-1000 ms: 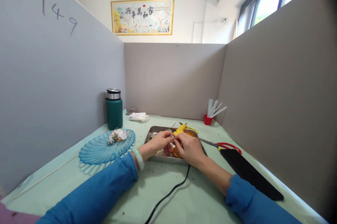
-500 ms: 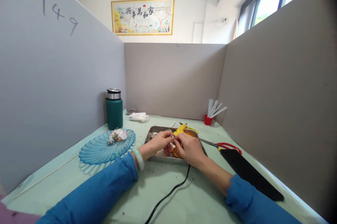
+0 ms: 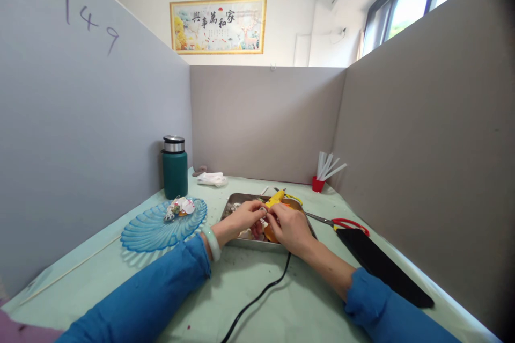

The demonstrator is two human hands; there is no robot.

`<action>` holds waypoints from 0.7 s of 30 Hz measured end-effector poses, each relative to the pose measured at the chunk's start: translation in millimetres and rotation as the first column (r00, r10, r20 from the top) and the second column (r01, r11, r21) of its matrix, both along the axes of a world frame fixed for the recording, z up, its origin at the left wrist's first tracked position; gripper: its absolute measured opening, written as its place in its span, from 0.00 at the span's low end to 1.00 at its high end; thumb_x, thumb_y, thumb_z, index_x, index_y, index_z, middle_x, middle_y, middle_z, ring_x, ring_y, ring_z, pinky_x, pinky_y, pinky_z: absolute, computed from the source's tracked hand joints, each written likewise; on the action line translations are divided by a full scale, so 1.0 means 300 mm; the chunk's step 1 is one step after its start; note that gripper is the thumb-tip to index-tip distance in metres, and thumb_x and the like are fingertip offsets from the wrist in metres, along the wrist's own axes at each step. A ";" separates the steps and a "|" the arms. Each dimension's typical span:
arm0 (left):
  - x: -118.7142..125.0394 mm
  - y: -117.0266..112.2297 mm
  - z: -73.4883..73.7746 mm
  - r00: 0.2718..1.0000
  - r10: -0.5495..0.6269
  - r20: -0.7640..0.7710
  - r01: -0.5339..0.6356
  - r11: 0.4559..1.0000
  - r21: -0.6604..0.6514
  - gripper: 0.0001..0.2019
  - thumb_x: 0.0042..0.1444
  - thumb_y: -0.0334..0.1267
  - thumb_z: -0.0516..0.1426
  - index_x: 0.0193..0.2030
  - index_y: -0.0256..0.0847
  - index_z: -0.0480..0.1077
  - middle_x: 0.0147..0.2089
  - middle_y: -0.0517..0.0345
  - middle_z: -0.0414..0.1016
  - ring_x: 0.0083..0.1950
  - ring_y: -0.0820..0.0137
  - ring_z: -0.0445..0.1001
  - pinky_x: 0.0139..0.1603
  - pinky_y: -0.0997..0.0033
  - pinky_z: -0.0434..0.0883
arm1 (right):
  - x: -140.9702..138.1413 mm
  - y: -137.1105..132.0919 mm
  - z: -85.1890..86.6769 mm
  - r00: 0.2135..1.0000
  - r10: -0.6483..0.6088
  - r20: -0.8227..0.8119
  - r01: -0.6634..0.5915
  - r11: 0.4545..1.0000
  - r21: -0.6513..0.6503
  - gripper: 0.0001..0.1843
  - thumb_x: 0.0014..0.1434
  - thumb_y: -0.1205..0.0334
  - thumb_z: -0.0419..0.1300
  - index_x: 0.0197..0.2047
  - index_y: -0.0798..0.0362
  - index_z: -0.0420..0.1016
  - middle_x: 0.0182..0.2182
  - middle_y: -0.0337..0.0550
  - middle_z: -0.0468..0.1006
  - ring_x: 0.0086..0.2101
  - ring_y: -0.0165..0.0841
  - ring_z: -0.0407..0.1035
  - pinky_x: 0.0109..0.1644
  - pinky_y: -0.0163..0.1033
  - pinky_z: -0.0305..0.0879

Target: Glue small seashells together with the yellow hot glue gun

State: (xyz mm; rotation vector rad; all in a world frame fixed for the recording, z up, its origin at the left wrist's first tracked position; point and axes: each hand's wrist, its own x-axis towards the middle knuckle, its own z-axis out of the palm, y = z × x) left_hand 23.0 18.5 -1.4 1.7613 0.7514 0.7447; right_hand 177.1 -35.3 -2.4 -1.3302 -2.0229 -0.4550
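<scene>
While a thin black cable (image 3: 257, 298) is trailing toward you, your left hand (image 3: 246, 216) is pinching a small pale piece (image 3: 263, 209) above the shallow rectangular metal tray (image 3: 253, 244); your right hand (image 3: 293, 228) is curling beside it, its grip impossible to tell. Mixed loose pieces (image 3: 245, 234) are lying in the tray, seemingly remaining to be handled. A pale, mixed cluster (image 3: 180, 207) is sitting on the scalloped translucent blue plate (image 3: 139, 231), apparently finished work. Farther off, a yellow plastic tool (image 3: 276, 197) is resting unheld.

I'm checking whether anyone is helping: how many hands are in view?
2: the left hand and the right hand, close together over the metal tray.
</scene>
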 end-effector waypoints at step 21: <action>-0.001 -0.015 0.014 1.000 0.000 0.002 0.000 1.000 -0.006 0.11 0.52 0.40 0.51 0.38 0.35 0.63 0.17 0.61 0.67 0.18 0.72 0.69 0.20 0.75 0.67 | -0.001 0.001 0.001 1.000 -0.012 -0.003 0.012 1.000 -0.010 0.11 0.60 0.60 0.48 0.32 0.53 0.68 0.28 0.41 0.73 0.30 0.29 0.66 0.33 0.32 0.53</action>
